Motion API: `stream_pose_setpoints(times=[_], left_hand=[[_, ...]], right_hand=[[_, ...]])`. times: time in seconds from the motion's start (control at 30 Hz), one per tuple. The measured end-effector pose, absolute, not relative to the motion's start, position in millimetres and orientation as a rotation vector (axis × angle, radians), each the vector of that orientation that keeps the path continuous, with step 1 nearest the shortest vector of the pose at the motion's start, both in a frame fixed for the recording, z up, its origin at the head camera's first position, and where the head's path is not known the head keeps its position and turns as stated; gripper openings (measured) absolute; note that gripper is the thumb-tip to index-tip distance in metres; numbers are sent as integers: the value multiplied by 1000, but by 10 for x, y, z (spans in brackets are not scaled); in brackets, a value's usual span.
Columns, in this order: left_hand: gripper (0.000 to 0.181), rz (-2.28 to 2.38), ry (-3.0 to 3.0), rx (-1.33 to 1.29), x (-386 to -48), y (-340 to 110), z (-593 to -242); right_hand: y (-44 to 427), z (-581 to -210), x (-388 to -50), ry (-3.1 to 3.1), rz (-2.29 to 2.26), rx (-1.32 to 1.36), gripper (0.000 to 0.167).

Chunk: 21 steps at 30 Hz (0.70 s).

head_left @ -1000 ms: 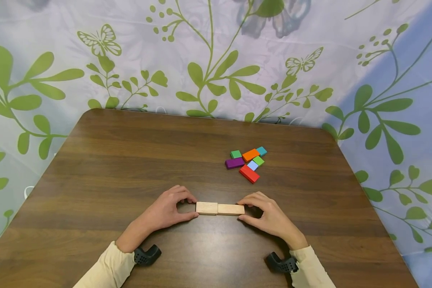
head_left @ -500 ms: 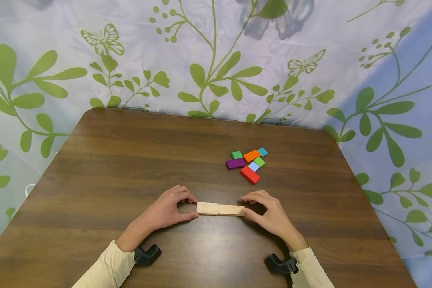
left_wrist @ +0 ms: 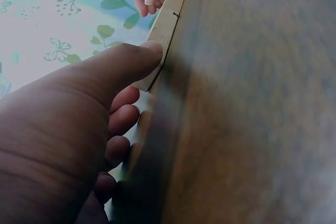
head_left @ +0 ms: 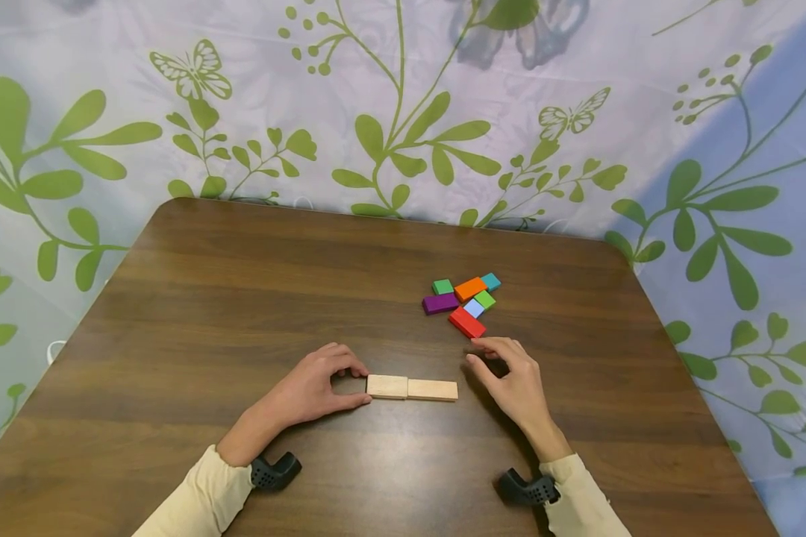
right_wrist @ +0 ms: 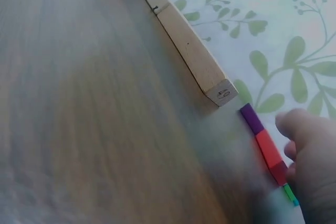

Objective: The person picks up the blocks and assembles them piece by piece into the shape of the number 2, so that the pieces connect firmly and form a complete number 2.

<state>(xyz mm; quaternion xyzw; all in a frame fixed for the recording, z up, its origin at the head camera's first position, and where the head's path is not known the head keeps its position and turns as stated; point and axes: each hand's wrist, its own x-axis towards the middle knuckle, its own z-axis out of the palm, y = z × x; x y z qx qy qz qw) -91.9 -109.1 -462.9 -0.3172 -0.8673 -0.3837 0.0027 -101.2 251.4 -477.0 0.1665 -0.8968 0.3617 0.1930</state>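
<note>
Two plain wooden blocks lie end to end on the brown table in the head view. My left hand (head_left: 316, 384) pinches the outer end of the left wooden block (head_left: 387, 386) between thumb and fingertips; in the left wrist view the thumb presses its near side. The right wooden block (head_left: 433, 390) touches it and has a small printed mark on its bare end in the right wrist view. My right hand (head_left: 513, 380) holds nothing, its fingers loosely bent and parted. Its fingertips are just below the red block (head_left: 466, 322); whether they touch it I cannot tell.
Behind the red block lie a purple block (head_left: 439, 303), an orange block (head_left: 471, 289), a dark green block (head_left: 442, 286), a light green block (head_left: 485, 300), a pale blue block (head_left: 473, 308) and a teal block (head_left: 490, 281). A leaf-patterned cloth (head_left: 242, 97) hangs beyond the table (head_left: 275, 268).
My right hand has let go of the right wooden block and moved up toward the red block. The left hand stays on the left block, and both wooden blocks keep their place.
</note>
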Motion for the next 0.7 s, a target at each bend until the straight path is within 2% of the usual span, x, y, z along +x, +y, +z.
stream_pose_setpoints(times=[0.7], left_hand=[[24,-1203,-2733,-985,-926,-1086,-4629]], right_hand=[[2552,-4694,-1236,-2608,947,246,41]])
